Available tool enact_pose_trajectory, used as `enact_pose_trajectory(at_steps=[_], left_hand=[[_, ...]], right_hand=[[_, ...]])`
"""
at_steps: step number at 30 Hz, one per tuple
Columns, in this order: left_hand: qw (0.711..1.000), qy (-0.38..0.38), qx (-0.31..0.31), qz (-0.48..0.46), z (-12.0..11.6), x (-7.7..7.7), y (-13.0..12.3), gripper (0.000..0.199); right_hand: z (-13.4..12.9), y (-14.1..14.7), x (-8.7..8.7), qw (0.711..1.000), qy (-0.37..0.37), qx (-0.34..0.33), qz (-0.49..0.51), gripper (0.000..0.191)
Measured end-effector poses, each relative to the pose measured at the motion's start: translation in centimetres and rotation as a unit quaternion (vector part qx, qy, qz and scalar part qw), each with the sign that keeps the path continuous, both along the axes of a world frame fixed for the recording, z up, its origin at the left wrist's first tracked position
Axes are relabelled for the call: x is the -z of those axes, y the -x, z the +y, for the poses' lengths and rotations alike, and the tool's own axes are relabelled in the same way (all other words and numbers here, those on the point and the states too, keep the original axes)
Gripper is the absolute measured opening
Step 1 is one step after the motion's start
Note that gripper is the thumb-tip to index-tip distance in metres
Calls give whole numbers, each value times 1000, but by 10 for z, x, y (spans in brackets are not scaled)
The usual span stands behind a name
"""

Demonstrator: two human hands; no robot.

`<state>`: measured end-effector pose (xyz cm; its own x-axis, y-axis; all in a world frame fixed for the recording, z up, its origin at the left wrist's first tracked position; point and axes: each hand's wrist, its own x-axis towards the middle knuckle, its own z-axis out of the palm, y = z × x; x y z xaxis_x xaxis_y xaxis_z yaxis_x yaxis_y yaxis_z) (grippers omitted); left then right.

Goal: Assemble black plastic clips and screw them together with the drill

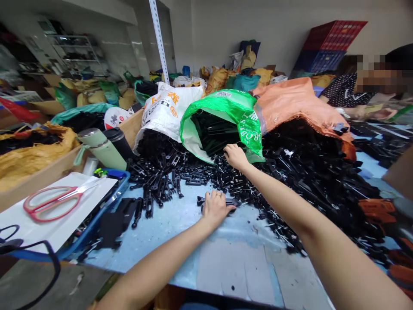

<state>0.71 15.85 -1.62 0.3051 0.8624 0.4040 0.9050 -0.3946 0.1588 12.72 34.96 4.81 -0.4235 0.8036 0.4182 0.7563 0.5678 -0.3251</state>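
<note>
Green bag [250,142]: white capitals partly legible, about "ROBEST"; folds swallow the rest. White bag [161,107]: orange and dark characters, too blurred to read. Orange bag [287,101] at its right.

All 3 bags lie with mouths toward the wearer; black pieces [322,172] heap before them, crowding the far and right sides of the blue table [167,232]. Near left: blue tray [124,181], white sheet [58,234] over it, red-handled scissors [79,190] on top; 2 drink containers [108,153] behind.

Left hand [214,209]: fingers and thumb closed about 1 black part [232,201] on the table, just short of the heap; its middle is covered. Right hand [236,156]: at the green bag's mouth, fingers bent down; cannot tell whether pinching anything. Bag depths dark. A co-worker [345,92], cut off at right edge, masked by pixels.
</note>
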Motion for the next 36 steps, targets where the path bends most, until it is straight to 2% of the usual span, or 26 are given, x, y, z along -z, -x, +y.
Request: enact_pose_trajectory(at_steps=[2, 5, 8, 11, 13, 15, 17, 18, 20, 22, 24, 26, 28, 30, 31, 34, 36], left_hand=[[999, -21, -23, -20, 11, -8, 4, 51], [996, -23, -82, -41, 33, -22, 32, 43], [977, 12, -209, -32, 68, -31, 76, 41], [954, 39, -296, -11, 104, -32, 108, 40], [949, 54, -310, -13, 123, -32, 118, 36], [945, 79, -315, -22, 137, -33, 122, 32], [944, 105, -313, -31, 141, -38, 124, 28], [944, 114, -308, -35, 139, -42, 125, 27], [948, 122, -292, -37, 122, -48, 126, 28], [957, 127, -260, -33, 87, -49, 126, 29], [968, 144, -205, -24, 38, -43, 123, 25], [978, 169, -124, -11, -19, -34, 117, 17], [986, 160, -26, 22, -71, -23, 108, 13], [988, 146, 10, 49, -108, -11, 96, 12], [989, 137, 8, 53, -119, -6, 89, 15], [994, 100, 4, 35, -129, 7, 67, 34], [996, 91, 23, 4, -127, 9, 55, 29]], right_hand=[[27, 16, 5, 1000, 5, -13, -7, 2], [49, 35, 18, 1000, 11, -21, -2, 11], [53, 44, 22, 1000, 10, -24, 10, 20], [48, 45, 9, 999, 0, -36, 22, 21], [35, 44, -8, 998, -5, -48, 28, 21], [9, 42, -25, 998, -8, -62, 25, 20], [-34, 37, -37, 995, 13, -81, 49, 25], [-61, 32, -39, 992, 36, -93, 74, 35], [-124, 18, -33, 960, 148, -133, 195, 61], [-186, -4, -15, 927, 238, -146, 251, 75], [-239, -32, 10, 924, 276, -110, 240, 62], [-276, -62, 33, 938, 285, -69, 187, 41], [-299, -89, 50, 950, 285, -51, 118, 26], [-311, -105, 59, 960, 271, -46, 56, 22], [-315, -108, 61, 965, 256, -42, 32, 26], [-321, -97, 62, 978, 202, -48, -18, 42], [-323, -81, 59, 979, 192, -64, -18, 41]])
